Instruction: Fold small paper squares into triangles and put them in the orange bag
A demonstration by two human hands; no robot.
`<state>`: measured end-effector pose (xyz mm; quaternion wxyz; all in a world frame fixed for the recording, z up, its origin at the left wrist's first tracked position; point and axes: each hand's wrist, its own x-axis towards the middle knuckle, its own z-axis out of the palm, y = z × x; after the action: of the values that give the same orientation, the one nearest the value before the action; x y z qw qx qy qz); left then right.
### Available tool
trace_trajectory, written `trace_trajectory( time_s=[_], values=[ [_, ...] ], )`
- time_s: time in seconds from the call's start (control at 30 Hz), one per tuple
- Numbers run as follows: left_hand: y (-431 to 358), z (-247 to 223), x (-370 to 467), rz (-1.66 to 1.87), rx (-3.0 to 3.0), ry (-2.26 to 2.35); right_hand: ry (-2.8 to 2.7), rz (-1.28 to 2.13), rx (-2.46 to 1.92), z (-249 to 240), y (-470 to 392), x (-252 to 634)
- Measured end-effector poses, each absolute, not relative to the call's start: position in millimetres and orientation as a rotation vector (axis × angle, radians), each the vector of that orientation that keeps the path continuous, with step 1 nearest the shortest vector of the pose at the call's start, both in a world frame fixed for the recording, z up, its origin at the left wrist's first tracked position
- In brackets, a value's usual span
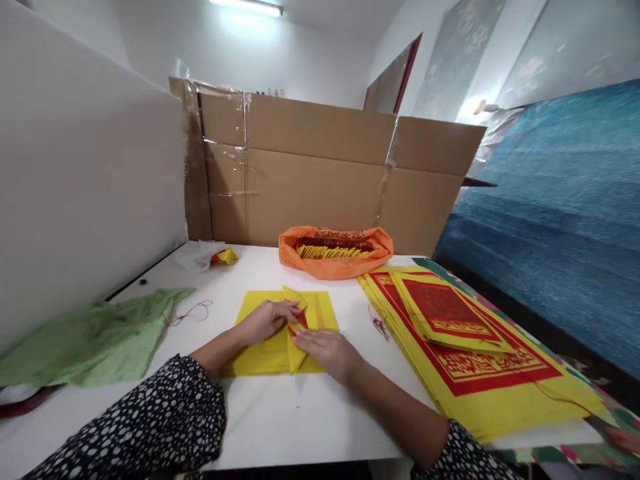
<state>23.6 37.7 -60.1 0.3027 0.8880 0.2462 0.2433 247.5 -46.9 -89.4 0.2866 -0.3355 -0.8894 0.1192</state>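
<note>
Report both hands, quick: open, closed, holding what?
Left hand: fingers bent on the folded yellow cloth; grip can't be told.
Right hand: open, fingers extended on it.

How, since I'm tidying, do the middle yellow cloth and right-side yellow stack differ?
The middle yellow cloth is smaller than the right-side yellow stack. Left hand and right hand touch the cloth, not the stack. The stack shows red print; the cloth looks mostly plain. Both show yellow fabric.

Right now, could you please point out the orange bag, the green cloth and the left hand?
Orange bag (325, 269): head view, front wall.
Green cloth (103, 337): head view, its middle.
Left hand (266, 321): head view, back of hand.
</note>
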Motion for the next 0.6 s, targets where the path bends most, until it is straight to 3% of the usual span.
trace_trajectory(
  time_s=[0.23, 0.6],
  values=[
    [24.0, -58.5, 16.5, 0.337, 2.435, 0.622, -2.415, 0.453, -0.896, -92.4, -54.5, 249.6],
    [25.7, -48.4, 11.2, 0.334, 2.135, 0.569, -1.577, 1.074, -1.279, -80.6, -32.5, 230.1]
  ],
)
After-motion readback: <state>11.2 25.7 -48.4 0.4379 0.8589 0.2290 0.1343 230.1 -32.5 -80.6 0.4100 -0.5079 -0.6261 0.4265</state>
